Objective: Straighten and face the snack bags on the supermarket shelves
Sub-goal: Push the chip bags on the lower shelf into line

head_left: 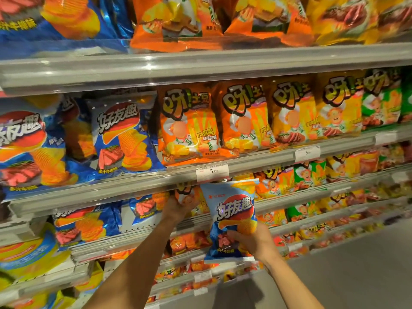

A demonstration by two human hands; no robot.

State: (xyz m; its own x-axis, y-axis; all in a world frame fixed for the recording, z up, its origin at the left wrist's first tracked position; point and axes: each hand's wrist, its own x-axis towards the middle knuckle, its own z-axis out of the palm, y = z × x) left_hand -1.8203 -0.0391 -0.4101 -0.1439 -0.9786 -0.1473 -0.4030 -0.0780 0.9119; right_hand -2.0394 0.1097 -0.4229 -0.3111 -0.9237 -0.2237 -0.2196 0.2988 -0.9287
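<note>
Blue bag (233, 221) at lower centre of the frame: blue ground, red-and-black oval logo with white characters, ridged orange-yellow chips. Matching blue bags (124, 137) at middle left carry the same logo above a pink-red meat slab. Orange bags (189, 126) at centre: bold yellow characters outlined in black, pale yellow sticks. Yellow bags (341, 108) and green bags (382, 101) at right repeat that lettering. Shelf rails (200, 65): grey. Price tags (211, 172): white.

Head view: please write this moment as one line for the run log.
right hand: holds blue chip bag off the shelf | left hand: grips orange bag on shelf | facing: not done
</note>
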